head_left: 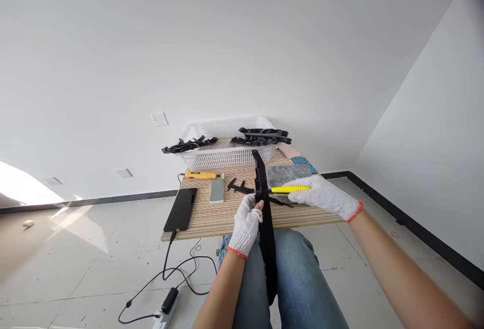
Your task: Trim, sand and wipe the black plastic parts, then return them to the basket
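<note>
My left hand (pixel 247 223), in a white knit glove, grips a long black plastic part (pixel 265 228) that runs from my lap up over the wooden table (pixel 212 218). My right hand (pixel 321 195), also gloved, is closed on a yellow-handled tool (pixel 289 189) whose tip points left at the black part. A grey pad (pixel 288 174) lies on the table just behind the tool. Black calipers (pixel 238 186) lie left of the part.
A white basket (pixel 227 157) at the table's back carries several black parts (pixel 264 136) across its rim. A phone (pixel 180 209) on a cable, a small grey block (pixel 217 190), a yellow tool (pixel 200 175) and blue pieces (pixel 302 161) lie on the table. A power strip (pixel 164 314) sits on the floor.
</note>
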